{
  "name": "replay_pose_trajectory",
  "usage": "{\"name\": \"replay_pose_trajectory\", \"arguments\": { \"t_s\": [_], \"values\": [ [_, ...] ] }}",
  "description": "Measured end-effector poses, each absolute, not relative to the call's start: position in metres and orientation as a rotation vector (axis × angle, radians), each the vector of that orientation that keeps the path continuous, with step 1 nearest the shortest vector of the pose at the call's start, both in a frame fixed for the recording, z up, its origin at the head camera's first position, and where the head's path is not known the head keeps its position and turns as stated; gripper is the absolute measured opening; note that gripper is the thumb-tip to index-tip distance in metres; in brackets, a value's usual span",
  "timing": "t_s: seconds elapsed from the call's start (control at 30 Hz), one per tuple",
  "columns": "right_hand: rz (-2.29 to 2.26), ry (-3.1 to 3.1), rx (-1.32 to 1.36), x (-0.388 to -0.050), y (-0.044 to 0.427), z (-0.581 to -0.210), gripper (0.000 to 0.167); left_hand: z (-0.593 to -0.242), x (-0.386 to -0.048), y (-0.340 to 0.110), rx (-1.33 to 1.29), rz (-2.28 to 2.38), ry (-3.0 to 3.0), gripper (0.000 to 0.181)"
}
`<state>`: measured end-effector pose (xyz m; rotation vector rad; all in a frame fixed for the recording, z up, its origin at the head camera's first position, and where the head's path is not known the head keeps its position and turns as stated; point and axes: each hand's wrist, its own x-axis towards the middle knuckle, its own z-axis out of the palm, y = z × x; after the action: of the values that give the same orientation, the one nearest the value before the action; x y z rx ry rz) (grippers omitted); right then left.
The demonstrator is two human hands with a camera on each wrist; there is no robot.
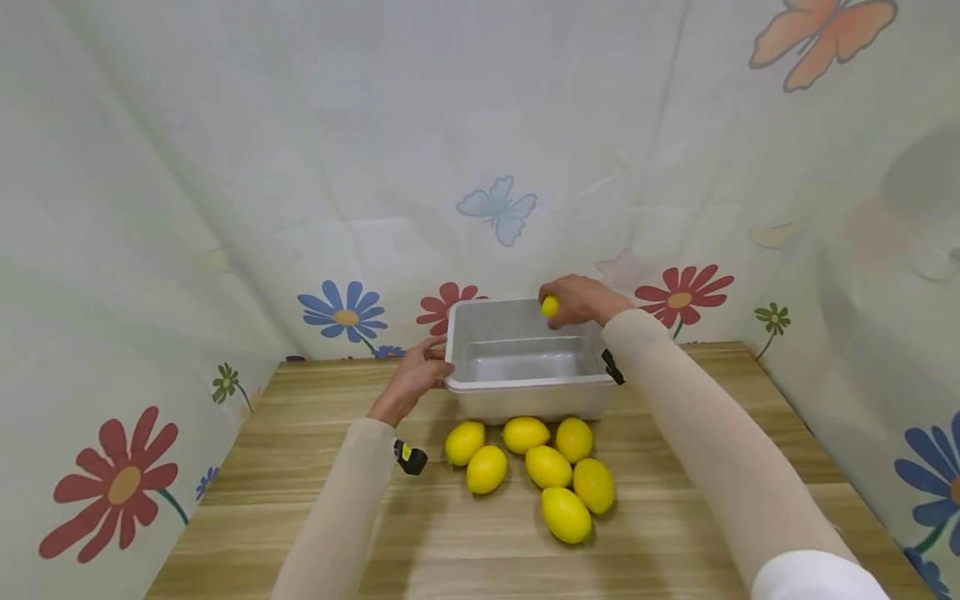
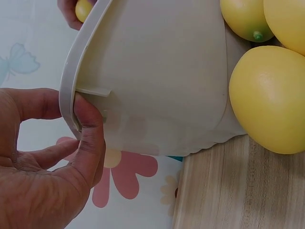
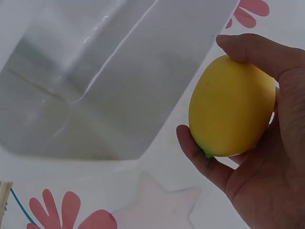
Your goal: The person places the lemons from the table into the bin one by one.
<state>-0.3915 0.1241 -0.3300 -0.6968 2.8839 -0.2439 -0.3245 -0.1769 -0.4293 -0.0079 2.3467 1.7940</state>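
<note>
A light grey plastic bin (image 1: pixel 534 402) stands at the back of the table, its inside bare where it shows. My left hand (image 1: pixel 415 377) grips the bin's left rim, and in the left wrist view its thumb and fingers (image 2: pixel 89 143) pinch the rim's edge from both sides. With my right hand (image 1: pixel 581 298) I hold a yellow lemon (image 3: pixel 232 107) over the far right part of the bin, at about rim height. Thumb and fingers curl round the lemon, whose green tip shows. Several more lemons (image 1: pixel 548 467) lie on the table just in front of the bin.
The wood-grain table (image 1: pixel 315 500) ends at a pale fabric backdrop (image 1: pixel 390 208) printed with flowers and butterflies, which also rises at both sides. The bin's back stands close to this backdrop. Black wrist cameras (image 1: pixel 410 458) sit at both wrists.
</note>
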Motion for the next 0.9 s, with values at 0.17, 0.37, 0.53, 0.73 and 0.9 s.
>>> {"name": "replay_pose_trajectory", "arguments": {
  "t_s": [0.17,0.37,0.53,0.73,0.9],
  "values": [
    [-0.260,2.860,-0.645,-0.398,0.122,-0.337,0.040,-0.427,-0.325,-0.177,0.003,1.789,2.348,0.066],
    [-0.268,2.823,-0.575,-0.400,0.124,-0.347,0.040,-0.429,-0.325,-0.177,0.010,1.797,2.349,0.065],
    [-0.247,2.798,-0.544,-0.397,0.128,-0.350,0.039,-0.430,-0.326,-0.177,0.005,1.797,2.355,0.064],
    [-0.245,2.768,-0.529,-0.394,0.132,-0.348,0.039,-0.429,-0.325,-0.177,0.016,1.805,2.364,0.065],
    [-0.243,2.790,-0.580,-0.391,0.132,-0.347,0.040,-0.429,-0.324,-0.176,0.012,1.795,2.364,0.065]
  ]
}}
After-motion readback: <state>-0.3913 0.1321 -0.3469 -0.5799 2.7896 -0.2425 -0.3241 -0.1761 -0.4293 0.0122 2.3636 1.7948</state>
